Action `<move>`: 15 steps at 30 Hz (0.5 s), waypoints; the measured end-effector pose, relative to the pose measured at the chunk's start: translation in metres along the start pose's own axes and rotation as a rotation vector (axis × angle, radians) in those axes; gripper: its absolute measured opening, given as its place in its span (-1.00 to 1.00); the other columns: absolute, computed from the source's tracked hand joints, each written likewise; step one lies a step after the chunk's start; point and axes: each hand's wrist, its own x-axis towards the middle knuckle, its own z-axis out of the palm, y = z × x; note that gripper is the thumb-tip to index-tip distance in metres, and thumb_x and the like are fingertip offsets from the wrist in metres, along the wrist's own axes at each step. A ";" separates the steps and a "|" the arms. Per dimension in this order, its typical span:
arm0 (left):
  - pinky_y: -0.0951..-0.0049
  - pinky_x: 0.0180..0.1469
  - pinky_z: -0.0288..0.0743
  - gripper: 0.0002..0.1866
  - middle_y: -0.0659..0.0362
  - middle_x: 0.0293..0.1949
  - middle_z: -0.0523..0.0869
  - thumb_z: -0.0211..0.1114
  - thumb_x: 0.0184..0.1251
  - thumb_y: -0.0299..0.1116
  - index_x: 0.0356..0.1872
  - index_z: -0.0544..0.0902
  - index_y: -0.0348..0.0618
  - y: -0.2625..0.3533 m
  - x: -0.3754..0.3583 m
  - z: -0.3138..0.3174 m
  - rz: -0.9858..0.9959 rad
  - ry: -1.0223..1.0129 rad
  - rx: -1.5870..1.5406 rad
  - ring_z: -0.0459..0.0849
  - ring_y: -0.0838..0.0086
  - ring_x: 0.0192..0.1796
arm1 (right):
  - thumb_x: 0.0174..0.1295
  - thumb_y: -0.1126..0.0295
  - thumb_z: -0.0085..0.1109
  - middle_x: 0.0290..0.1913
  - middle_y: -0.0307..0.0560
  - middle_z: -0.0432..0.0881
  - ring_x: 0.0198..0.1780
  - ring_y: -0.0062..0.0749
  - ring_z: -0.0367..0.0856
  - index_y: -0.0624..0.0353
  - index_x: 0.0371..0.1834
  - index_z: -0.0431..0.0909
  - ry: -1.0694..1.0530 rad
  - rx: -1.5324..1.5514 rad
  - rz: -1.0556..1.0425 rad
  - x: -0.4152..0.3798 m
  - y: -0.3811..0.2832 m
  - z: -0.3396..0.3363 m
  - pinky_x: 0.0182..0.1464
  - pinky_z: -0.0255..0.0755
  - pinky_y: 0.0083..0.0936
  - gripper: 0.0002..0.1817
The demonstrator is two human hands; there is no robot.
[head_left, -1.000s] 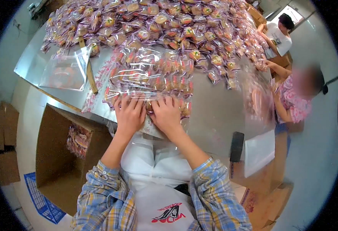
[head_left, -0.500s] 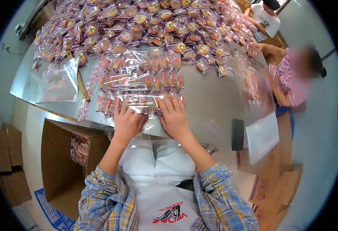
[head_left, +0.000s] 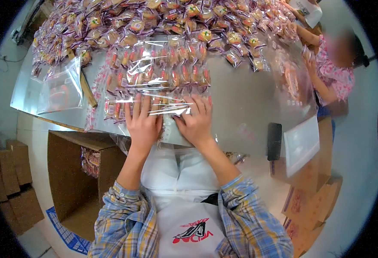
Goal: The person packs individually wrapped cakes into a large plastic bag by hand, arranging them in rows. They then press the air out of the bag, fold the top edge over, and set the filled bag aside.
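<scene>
A large clear plastic bag (head_left: 171, 111) lies on the table in front of me, with small individually wrapped pastries (head_left: 174, 77) lined up inside in three visible rows. On its near left part rests my left hand (head_left: 143, 122), palm down with fingers stretched over the nearest row. My right hand (head_left: 196, 120) lies on the near right part, fingers apart and slightly bent, thumb toward the middle. Both hands touch the film. Glare on the plastic hides some pastries, and the bag's near end hangs toward my lap.
A big heap of wrapped pastries (head_left: 154, 21) covers the far side of the table (head_left: 236, 103). At left are clear bags (head_left: 60, 96) and a wooden strip (head_left: 87, 86); at right, a black phone-like object (head_left: 274, 141), plastic sheets (head_left: 301, 144) and a co-worker (head_left: 335, 77). An open carton (head_left: 75, 185) stands below left.
The view has shifted slightly. My hands stay on the bag, with the right fingers a little more bent. The co-worker at the right has moved slightly.
</scene>
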 end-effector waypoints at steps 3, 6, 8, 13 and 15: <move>-0.26 0.56 0.18 -0.46 0.09 0.26 0.73 0.49 0.22 -0.20 0.28 0.74 0.07 0.006 0.006 -0.002 -0.035 -0.011 -0.034 0.56 0.04 0.45 | 0.13 0.22 0.47 0.29 -0.07 0.64 0.43 0.02 0.45 0.07 0.12 0.75 -0.027 -0.032 0.001 0.002 -0.005 -0.002 0.50 0.22 0.08 -0.54; -0.23 0.59 0.16 -0.46 0.12 0.24 0.73 0.52 0.21 -0.19 0.26 0.74 0.03 0.011 0.008 -0.002 -0.035 -0.038 -0.033 0.59 0.08 0.40 | 0.15 0.27 0.44 0.32 -0.04 0.63 0.46 0.07 0.43 0.10 0.16 0.73 -0.035 -0.064 0.020 0.001 -0.012 0.001 0.54 0.19 0.11 -0.53; -0.21 0.59 0.17 -0.46 0.08 0.30 0.70 0.54 0.21 -0.19 0.24 0.72 -0.02 0.010 0.013 -0.009 -0.005 -0.021 0.001 0.58 0.10 0.41 | 0.15 0.31 0.41 0.32 -0.03 0.62 0.46 0.08 0.43 0.12 0.15 0.72 -0.057 -0.038 0.013 0.001 -0.016 0.002 0.58 0.14 0.13 -0.55; -0.19 0.59 0.19 -0.54 0.06 0.28 0.71 0.41 0.36 -0.24 0.26 0.72 -0.07 0.007 0.014 -0.024 0.031 -0.137 0.006 0.57 0.06 0.42 | 0.17 0.40 0.41 0.35 0.04 0.62 0.47 0.13 0.44 0.18 0.20 0.64 -0.162 0.074 -0.152 -0.001 -0.010 -0.041 0.53 0.26 0.08 -0.52; -0.18 0.59 0.20 -0.57 0.05 0.22 0.74 0.38 0.38 -0.27 0.25 0.73 -0.06 0.002 -0.007 -0.012 0.124 -0.069 0.009 0.59 0.06 0.39 | 0.16 0.47 0.41 0.29 0.07 0.64 0.38 0.10 0.53 0.18 0.22 0.61 -0.082 0.224 -0.135 -0.029 0.008 -0.047 0.46 0.37 0.00 -0.51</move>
